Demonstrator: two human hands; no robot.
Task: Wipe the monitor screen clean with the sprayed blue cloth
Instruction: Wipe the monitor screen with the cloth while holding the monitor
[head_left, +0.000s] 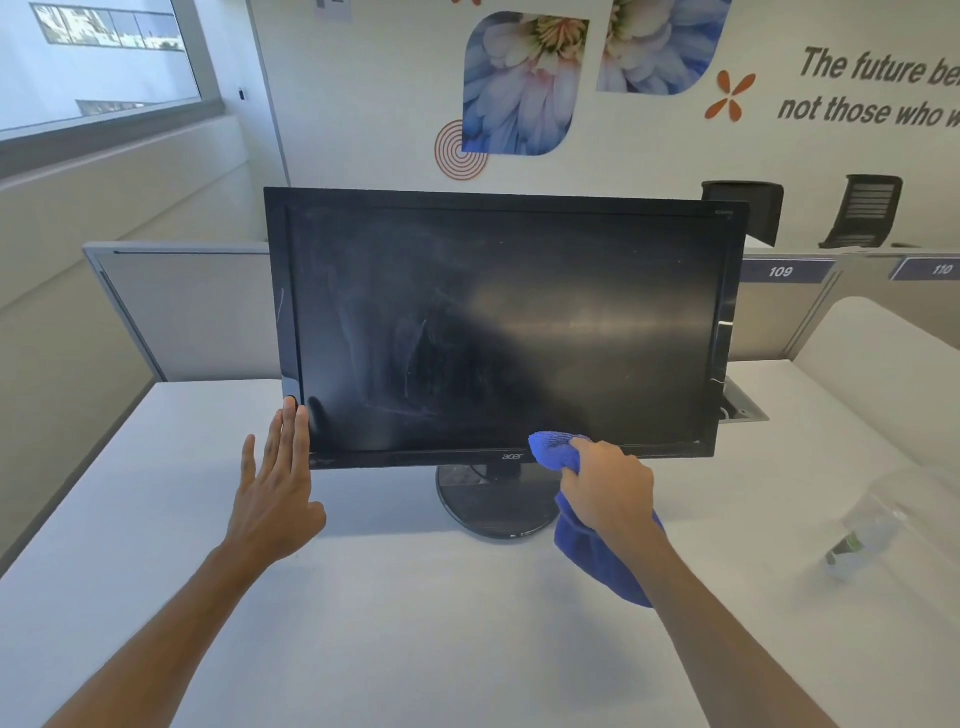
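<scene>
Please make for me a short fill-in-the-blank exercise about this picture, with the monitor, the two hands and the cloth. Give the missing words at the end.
1. The right hand holds a cloth whose colour is ____.
2. The left hand is open, and its fingers touch the monitor at its lower ____ corner.
3. The brand name printed on the bottom bezel is ____.
4. The monitor stands on a ____ base.

Missing words: blue; left; acer; round

A clear spray bottle (866, 535) lies on the white desk (415, 597).
</scene>
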